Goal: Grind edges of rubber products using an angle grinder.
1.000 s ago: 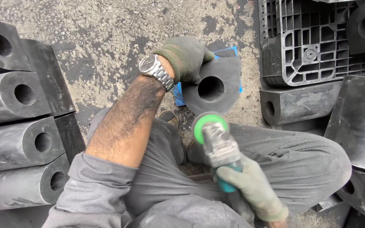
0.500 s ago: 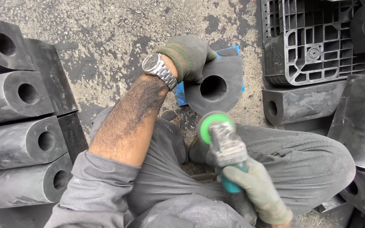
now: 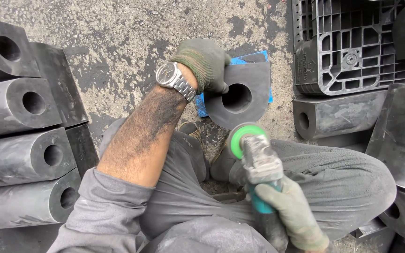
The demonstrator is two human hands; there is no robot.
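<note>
My left hand [image 3: 205,63], in a dark green glove with a silver watch at the wrist, grips the left edge of a black rubber block [image 3: 247,96] with a round hole. The block stands on a blue pad [image 3: 254,58] on the concrete. My right hand [image 3: 291,211], also gloved, holds an angle grinder [image 3: 258,161] by its teal handle. The grinder's green disc [image 3: 244,136] points toward the block and hovers just below it, apart from the rubber. I sit cross-legged in grey trousers.
Several long black rubber blocks with holes [image 3: 22,140] are stacked at the left. A black plastic pallet [image 3: 352,44] lies at the upper right, with more rubber blocks [image 3: 338,117] below and beside it. Rough stained concrete [image 3: 118,33] lies ahead.
The grinder has risen slightly and its disc has come closer to the block. My left hand keeps its grip on the block's edge.
</note>
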